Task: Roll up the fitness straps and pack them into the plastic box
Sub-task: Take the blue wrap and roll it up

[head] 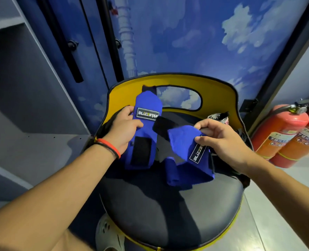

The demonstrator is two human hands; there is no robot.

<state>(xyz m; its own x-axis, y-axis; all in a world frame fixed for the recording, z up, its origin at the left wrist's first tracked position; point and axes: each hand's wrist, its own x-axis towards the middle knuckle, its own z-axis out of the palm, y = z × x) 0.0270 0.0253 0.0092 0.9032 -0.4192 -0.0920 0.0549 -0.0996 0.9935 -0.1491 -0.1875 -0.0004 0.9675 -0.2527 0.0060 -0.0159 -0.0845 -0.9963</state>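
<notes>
left hand (124, 129) fingers grasp blue fabric fitness strap (148, 101), 11 o'clock; right hand (222, 140) fingers pinch second blue fabric strap (181, 140), 1 o'clock. Both straps drape onto black round chair seat (150, 205). Grey-white rolled strap (217, 117) at seat rear, 2 o'clock.

Two blue fabric fitness straps, both unrolled. The upright blue strap (146, 104) rises above the left hand (124, 129) that grips it, with a black label by the thumb and a black fastening patch below. The drooping blue strap (181, 140) hangs from the right hand (222, 140), which pinches it, its label tilted. A grey-and-white rolled strap (218, 118) lies just beyond that hand.
</notes>
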